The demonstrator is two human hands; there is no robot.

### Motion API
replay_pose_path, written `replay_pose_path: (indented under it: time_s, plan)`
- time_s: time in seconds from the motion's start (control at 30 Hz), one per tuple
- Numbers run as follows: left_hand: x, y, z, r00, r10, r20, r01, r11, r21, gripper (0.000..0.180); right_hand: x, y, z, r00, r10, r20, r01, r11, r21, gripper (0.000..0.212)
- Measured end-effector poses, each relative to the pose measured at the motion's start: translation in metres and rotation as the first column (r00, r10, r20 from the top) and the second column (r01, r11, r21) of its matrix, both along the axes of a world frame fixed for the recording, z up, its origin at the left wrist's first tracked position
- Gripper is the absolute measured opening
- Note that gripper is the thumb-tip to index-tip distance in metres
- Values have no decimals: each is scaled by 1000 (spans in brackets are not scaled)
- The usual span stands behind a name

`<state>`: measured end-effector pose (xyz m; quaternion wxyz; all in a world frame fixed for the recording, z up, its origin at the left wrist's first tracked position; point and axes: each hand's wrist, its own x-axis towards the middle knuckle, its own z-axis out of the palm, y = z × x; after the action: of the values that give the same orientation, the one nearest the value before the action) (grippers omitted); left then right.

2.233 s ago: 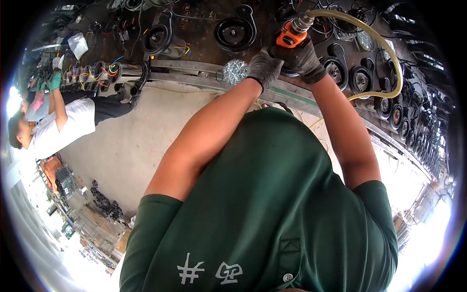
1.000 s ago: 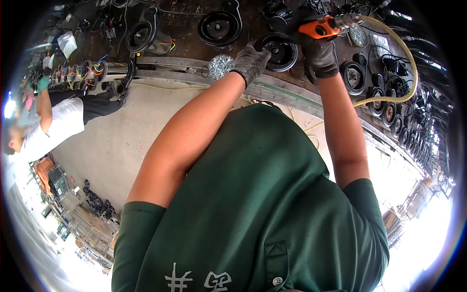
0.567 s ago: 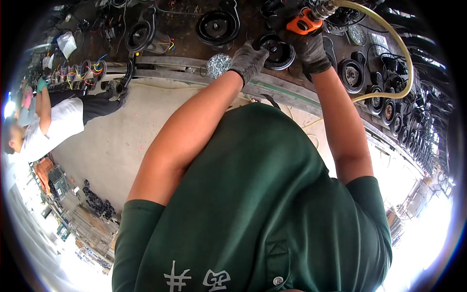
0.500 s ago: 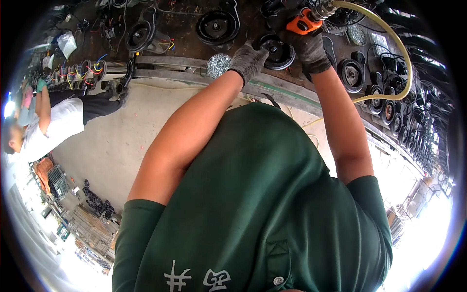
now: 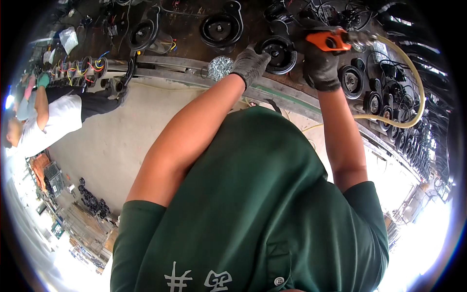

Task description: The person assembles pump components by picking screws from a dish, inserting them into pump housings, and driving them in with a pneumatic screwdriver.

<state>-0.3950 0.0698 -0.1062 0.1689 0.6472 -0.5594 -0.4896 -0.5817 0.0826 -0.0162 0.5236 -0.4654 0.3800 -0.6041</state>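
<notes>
My left hand (image 5: 250, 64), in a dark grey glove, grips the left rim of a black round housing (image 5: 287, 62). The housing lies on the dark workbench, its cupped side up with a small hub in the middle. To the right of it, my gloved right hand (image 5: 321, 68) is closed around an orange air tool (image 5: 329, 41). A metal coupling joins the tool to a yellowish hose (image 5: 416, 80). The tool's tip and most of my right fingers are hidden. A round tub of small silvery screws (image 5: 220, 67) stands just left of my left hand.
More black housings, one (image 5: 221, 30) at the far left of mine and another (image 5: 351, 81) at the right, lie along the workbench. Black cables (image 5: 335, 17) tangle at the back. A metal rail (image 5: 165, 68) edges the bench. A co-worker (image 5: 53, 114) stands at the left.
My right hand has moved right with the orange air tool, away from the housing, and the tool has swung round. My left hand stays on the rim.
</notes>
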Motion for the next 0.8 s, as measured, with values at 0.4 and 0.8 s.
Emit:
replay_pose_path:
  time_s: [0.4,0.8]
  plan:
    - [2,1,-2,995,-67,-71,67,998,0,65,-1,27,-28,994,-30,-110,30,1000,3,50]
    - [2,-11,-56,991,-25,-132,25,1000,2,69,-12,15,-42,767,208,-608,-353,927,-128,45]
